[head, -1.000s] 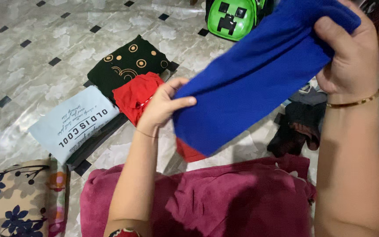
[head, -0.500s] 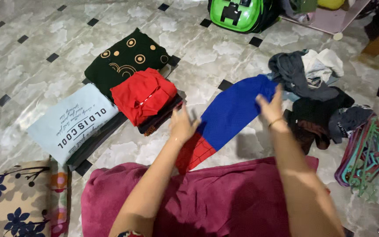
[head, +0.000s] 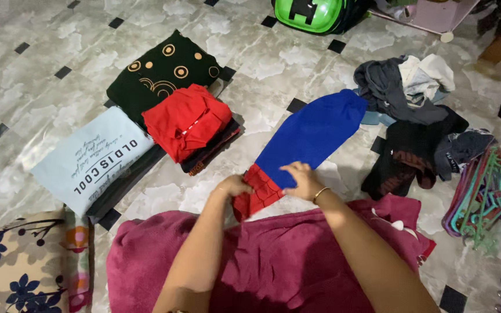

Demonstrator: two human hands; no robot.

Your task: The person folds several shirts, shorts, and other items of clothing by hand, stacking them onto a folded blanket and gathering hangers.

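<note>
Marble floor (head: 42,52) — three folded stacks (head: 188,119) upper left; left hand (head: 234,186) and right hand (head: 300,179) each pinch one blue-and-red garment (head: 308,136) at centre.

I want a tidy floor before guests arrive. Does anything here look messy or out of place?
Yes: a rumpled heap of dark and white clothes lies unfolded right of the blue and red garment, beside scattered hangers.

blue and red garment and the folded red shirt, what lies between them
Only bare marble floor separates the blue and red garment from the folded red shirt in the head view.
</note>
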